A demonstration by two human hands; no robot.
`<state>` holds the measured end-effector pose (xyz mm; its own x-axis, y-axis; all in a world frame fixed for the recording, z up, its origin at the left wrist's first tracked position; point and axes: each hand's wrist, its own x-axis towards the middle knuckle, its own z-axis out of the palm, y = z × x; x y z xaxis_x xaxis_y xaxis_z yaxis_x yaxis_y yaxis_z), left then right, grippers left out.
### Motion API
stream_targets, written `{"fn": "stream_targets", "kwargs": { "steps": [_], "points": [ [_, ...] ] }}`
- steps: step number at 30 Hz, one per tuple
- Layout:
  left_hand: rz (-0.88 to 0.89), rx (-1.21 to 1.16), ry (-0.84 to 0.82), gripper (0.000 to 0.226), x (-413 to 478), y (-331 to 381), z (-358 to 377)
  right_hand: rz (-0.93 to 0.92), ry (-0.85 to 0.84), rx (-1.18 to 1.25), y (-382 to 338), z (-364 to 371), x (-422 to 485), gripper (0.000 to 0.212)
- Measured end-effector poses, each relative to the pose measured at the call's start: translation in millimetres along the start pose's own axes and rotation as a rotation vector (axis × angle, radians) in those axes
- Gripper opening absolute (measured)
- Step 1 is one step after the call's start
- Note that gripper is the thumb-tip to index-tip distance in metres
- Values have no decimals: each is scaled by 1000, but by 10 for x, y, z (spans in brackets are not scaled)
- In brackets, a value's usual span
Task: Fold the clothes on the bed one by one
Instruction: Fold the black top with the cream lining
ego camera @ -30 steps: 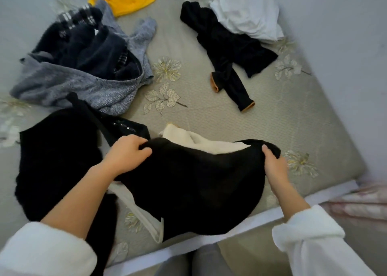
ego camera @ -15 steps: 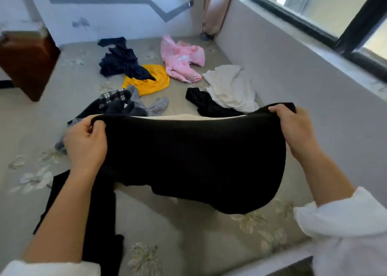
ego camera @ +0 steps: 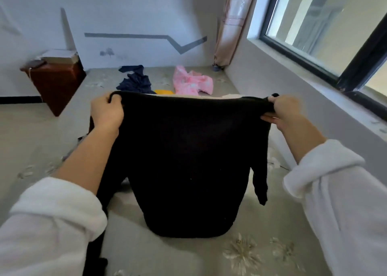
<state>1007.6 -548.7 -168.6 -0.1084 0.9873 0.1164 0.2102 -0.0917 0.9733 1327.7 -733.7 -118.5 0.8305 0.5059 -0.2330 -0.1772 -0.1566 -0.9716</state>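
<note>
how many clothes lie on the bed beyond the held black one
3: navy garment far left, pink garment right, yellow garment peeking between them. The black top likely hides more.

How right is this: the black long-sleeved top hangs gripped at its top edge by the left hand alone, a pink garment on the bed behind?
Not alone: the head view shows the left hand and the right hand each gripping a top corner of the black long-sleeved top. The pink garment does lie on the bed behind.
</note>
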Motion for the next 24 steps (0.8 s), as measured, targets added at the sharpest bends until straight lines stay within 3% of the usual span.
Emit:
{"fn": "stream_targets", "kwargs": {
  "steps": [4, 8, 11, 14, 17, 21, 24],
  "points": [
    [68, -115, 24, 28, 108, 330, 71, -246, 109, 48, -128, 45, 209, 15],
    [315, -288, 134, 32, -67, 607, 1, -542, 157, 90, -222, -80, -51, 20],
    [359, -294, 160, 34, -365, 381, -168, -608, 114, 153, -44, -323, -284, 26],
    [298, -162, 135, 33, -857, -161, -267, -500, 57, 99, 437, -617, -318, 28],
    [163, 107, 61, 30, -1382, -998, -330, -317, 25, -107, 1135, -813, -290, 25],
    [-124, 504, -232, 26, -2060, -2061, -369, -4, -7, -332, 2192, -1004, -254, 12],
    [-329, 616, -408, 29, -2544, -2559, -320, 348, 1, -427, 3041, -1221, -184, 17]
  ]
}}
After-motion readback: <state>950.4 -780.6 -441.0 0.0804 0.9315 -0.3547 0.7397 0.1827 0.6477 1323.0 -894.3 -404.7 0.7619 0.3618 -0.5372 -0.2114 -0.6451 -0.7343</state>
